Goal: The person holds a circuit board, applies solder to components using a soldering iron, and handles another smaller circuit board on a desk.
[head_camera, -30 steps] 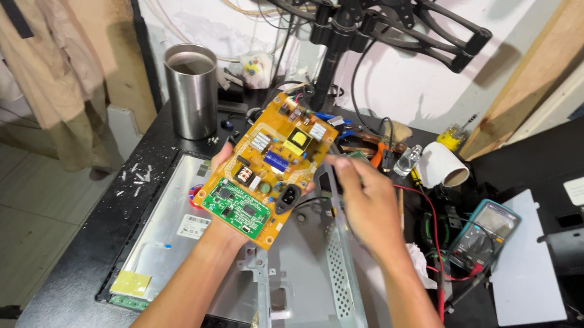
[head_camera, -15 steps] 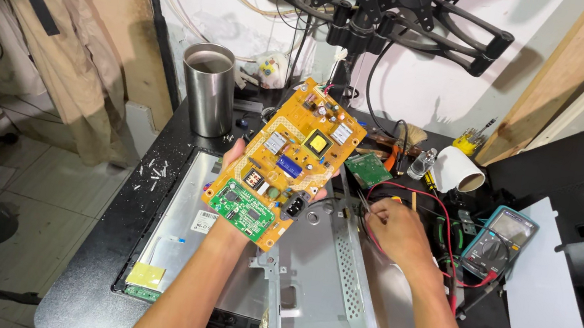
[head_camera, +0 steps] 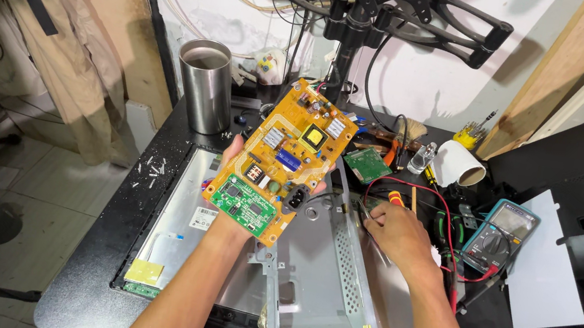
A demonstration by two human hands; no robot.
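Head camera looks down on a black workbench (head_camera: pixel 99 266) that fills the middle of the frame. At centre, the left hand (head_camera: pixel 243 180) holds an orange circuit board (head_camera: pixel 281 158) up off the bench, tilted so its long side runs toward the upper right; the palm is under the board, and fingertips (head_camera: pixel 232 149) curl over its left edge while another shows at its right edge, so the fingers are closed around it. A smaller green board (head_camera: pixel 245 207) sits at the orange one's lower end. Right of centre, the right hand (head_camera: pixel 397 234) rests low on the bench with fingers bent and close together, their tips touching the bench beside red wires (head_camera: pixel 440 202); whether they pinch anything I cannot tell. Under both forearms lies a grey metal panel (head_camera: pixel 322 269), its lower edge near the bench's front edge. Upper left of the board stands a steel cup (head_camera: pixel 205 85), well apart from it. At the right, a multimeter (head_camera: pixel 501 235) and a white sheet (head_camera: pixel 548 279) lie just beside the right wrist, crowding that side; the panel's lower left part, by a yellow sticker (head_camera: pixel 143 271), is open.
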